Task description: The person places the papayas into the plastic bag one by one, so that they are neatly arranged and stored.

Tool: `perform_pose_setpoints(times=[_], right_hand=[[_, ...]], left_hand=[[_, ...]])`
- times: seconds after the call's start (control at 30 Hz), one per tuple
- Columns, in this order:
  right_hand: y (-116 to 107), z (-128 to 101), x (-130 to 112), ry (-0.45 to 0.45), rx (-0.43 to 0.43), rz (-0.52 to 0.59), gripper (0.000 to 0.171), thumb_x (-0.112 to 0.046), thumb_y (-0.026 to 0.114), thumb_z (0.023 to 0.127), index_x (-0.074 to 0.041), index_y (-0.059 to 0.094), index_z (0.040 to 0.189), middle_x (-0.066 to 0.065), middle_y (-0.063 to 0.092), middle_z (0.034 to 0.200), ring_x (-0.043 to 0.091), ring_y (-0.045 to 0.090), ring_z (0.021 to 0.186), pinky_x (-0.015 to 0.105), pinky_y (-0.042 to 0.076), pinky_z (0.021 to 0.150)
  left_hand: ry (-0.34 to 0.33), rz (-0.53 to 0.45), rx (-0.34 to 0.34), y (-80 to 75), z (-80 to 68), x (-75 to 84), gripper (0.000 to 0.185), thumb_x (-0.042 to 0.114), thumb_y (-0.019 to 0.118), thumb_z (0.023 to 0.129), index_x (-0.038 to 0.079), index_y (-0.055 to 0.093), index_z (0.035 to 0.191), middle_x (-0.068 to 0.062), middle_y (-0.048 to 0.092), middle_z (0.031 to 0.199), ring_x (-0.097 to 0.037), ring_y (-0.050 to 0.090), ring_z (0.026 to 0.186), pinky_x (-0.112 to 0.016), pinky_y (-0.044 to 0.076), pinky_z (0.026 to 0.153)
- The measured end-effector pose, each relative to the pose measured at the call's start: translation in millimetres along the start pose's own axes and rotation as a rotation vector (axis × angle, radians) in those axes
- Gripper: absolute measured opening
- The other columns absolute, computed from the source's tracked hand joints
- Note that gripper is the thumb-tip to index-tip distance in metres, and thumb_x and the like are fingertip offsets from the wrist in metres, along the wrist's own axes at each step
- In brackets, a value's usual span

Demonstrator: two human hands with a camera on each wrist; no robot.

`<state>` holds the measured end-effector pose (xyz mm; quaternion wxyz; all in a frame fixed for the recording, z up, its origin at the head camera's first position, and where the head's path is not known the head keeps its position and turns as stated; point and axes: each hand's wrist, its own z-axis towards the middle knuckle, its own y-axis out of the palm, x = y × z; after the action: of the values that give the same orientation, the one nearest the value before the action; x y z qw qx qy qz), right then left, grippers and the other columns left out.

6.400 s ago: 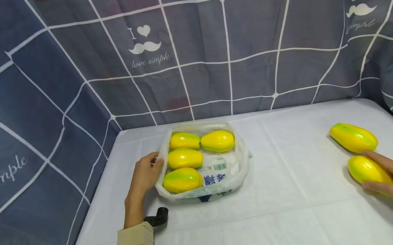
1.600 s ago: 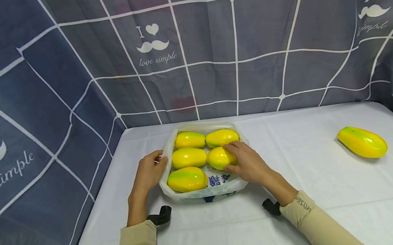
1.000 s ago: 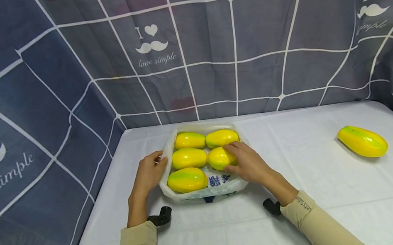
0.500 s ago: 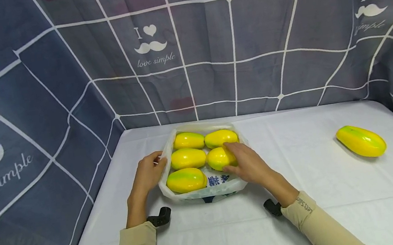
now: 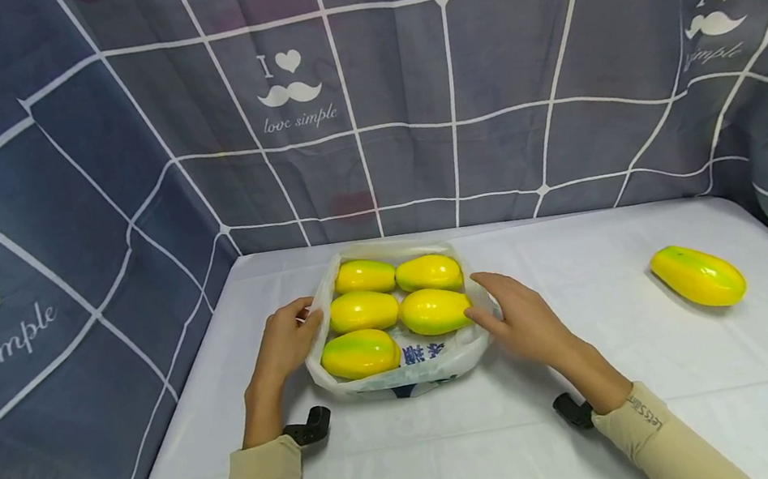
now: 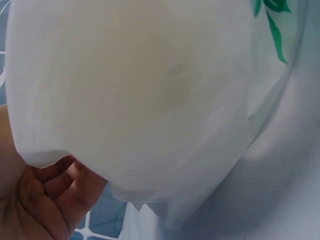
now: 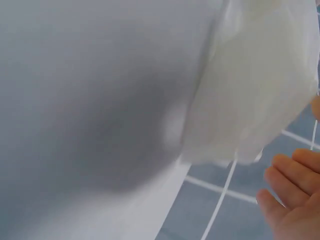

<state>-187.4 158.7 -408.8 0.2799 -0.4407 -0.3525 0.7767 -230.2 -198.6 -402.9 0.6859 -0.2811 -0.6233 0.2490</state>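
A thin, crinkled white plastic bag [image 5: 437, 353], printed with blue characters and green marks, sits open on the white cloth-covered tabletop [image 5: 601, 422]. Inside it lie five smooth, glossy, oval papayas, yellow shading to green, packed side by side. The left hand [image 5: 286, 340] pinches the bag's left rim, its fingers curled over the soft plastic; the left wrist view shows the translucent film draped over those fingers [image 6: 60, 190]. The right hand [image 5: 524, 318] is at the bag's right edge with its fingers relaxed and loosely spread, fingertips beside the nearest papaya [image 5: 436, 310]; whether they touch the plastic is hard to tell. A sixth papaya [image 5: 697, 276] lies alone well to the right.
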Motion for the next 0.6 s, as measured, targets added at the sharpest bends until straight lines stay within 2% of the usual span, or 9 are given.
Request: perform_pose_setpoints(times=[0.43,0.6], right_hand=[[-37.1,-44.0,43.1,0.041,0.077,-0.087,0.053,-0.024,0.070,0.093,0.005,0.053,0.134,0.025,0.056,0.132,0.042,0.050,0.123,0.057,0.038,0.099],[-60.5,-59.0,58.6,0.083,0.080,-0.096,0.055,-0.025,0.070,0.093,0.006,0.052,0.134,0.029,0.054,0.131,0.047,0.049,0.121,0.060,0.038,0.096]], left_hand=[[0.046,0.000,0.016,-1.3,-0.8,-3.7,0.036,0.017,0.055,0.101,-0.002,0.060,0.131,-0.020,0.064,0.109,-0.031,0.062,0.093,-0.045,0.050,0.083],[0.048,-0.006,0.008,-0.6,-1.5,-2.9,0.038,0.018,0.054,0.101,-0.003,0.059,0.132,-0.020,0.063,0.110,-0.031,0.062,0.094,-0.045,0.050,0.084]])
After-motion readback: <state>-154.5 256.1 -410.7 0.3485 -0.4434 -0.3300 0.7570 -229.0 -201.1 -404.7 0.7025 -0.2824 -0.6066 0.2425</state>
